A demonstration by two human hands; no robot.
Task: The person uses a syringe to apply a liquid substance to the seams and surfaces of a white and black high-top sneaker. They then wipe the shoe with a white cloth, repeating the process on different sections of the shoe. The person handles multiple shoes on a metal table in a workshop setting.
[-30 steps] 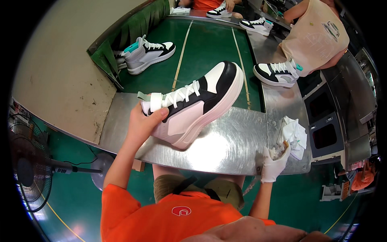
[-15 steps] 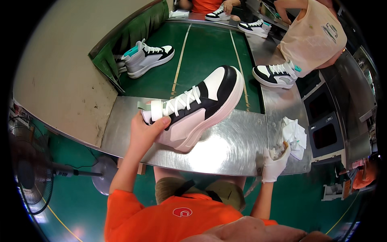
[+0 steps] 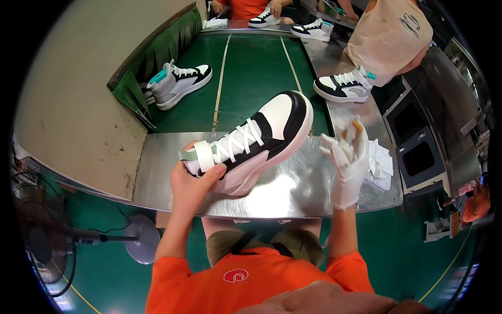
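My left hand (image 3: 196,180) is bare and closed around the heel and collar of a high-top sneaker (image 3: 251,144). The shoe is white and black with white laces, a white ankle strap and a pale green heel tab. It is tilted, toe pointing up and to the right, above the steel table. My right hand (image 3: 348,167), in a white glove, is raised to the right of the shoe without touching it. Its fingers are spread; a tan patch shows at one fingertip, and the palm is partly unclear. White crumpled cloths (image 3: 380,165) lie beside it.
A steel table (image 3: 162,157) borders a green conveyor belt (image 3: 251,68). Another sneaker (image 3: 180,83) stands on the belt by a green flap curtain (image 3: 130,99). One more sneaker (image 3: 345,86) sits on the right ledge. Two co-workers are beyond; a fan (image 3: 47,235) stands left.
My right hand has risen from the cloths and moved forward, its fingers spreading. The sneaker in my left hand has barely moved. The whole view has shifted slightly.
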